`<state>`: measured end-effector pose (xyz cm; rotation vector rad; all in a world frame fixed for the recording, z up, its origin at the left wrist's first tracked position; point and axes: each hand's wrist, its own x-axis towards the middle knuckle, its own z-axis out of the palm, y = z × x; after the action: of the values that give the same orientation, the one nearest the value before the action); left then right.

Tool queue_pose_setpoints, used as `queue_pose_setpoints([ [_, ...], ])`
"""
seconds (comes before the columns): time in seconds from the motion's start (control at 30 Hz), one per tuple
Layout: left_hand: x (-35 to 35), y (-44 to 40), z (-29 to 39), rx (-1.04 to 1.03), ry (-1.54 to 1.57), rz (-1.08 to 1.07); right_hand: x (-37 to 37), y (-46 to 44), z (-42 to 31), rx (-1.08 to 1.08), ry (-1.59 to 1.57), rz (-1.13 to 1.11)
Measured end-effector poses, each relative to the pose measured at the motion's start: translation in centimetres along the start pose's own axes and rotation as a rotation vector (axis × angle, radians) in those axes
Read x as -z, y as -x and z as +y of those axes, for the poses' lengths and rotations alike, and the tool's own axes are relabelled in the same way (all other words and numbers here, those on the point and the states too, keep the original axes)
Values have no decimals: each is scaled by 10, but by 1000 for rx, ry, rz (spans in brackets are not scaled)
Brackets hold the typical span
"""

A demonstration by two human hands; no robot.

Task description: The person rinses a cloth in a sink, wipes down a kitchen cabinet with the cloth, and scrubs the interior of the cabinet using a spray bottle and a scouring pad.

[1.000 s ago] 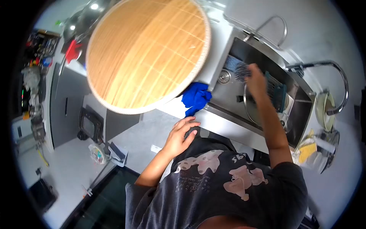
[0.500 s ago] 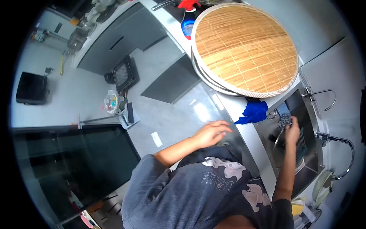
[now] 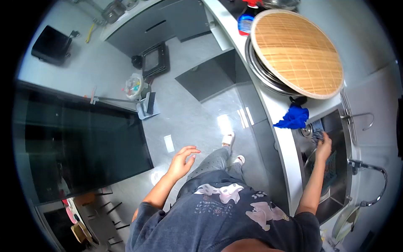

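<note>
My right hand [image 3: 324, 148] reaches into the sink [image 3: 326, 216] with its fingers closed on a grey-and-white mottled scrubbing cloth [image 3: 317, 137]. The cloth is near the sink's far end, beside a round metal drain fitting [image 3: 307, 130]. Below the hand a greenish rack or basket [image 3: 330, 164] lies in the basin, partly hidden by my forearm. My left hand [image 3: 181, 163] hangs over the floor with its fingers apart and nothing in it. On the counter edge by the sink lies a crumpled blue cloth [image 3: 295, 117].
A round bamboo lid [image 3: 299, 52] tilts over a large metal pot [image 3: 263, 69] on the counter [image 3: 275, 113]. Behind it stands a blue spray bottle [image 3: 245, 23]. A chrome faucet [image 3: 384, 180] arches at the right. A cabinet door [image 3: 210, 77] sticks out over the floor.
My left hand has moved left, away from the counter, and my body has turned with the view. The right hand stays in the sink with the scrubbing cloth.
</note>
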<state>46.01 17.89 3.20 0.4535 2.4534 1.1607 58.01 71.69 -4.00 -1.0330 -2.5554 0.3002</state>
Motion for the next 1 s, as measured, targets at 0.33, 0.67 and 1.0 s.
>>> queue_pose_setpoints([
  [0.33,106,23,-92,15,-66,163,-2,1,-4,-248,259,96],
  [0.67,318,-42,-218,40,21,274,-81,27,-28,-785,-1680,790],
  [1.0,365,-298,-183,-75,647,-447,-131,0,-556,-524,-2066,90],
])
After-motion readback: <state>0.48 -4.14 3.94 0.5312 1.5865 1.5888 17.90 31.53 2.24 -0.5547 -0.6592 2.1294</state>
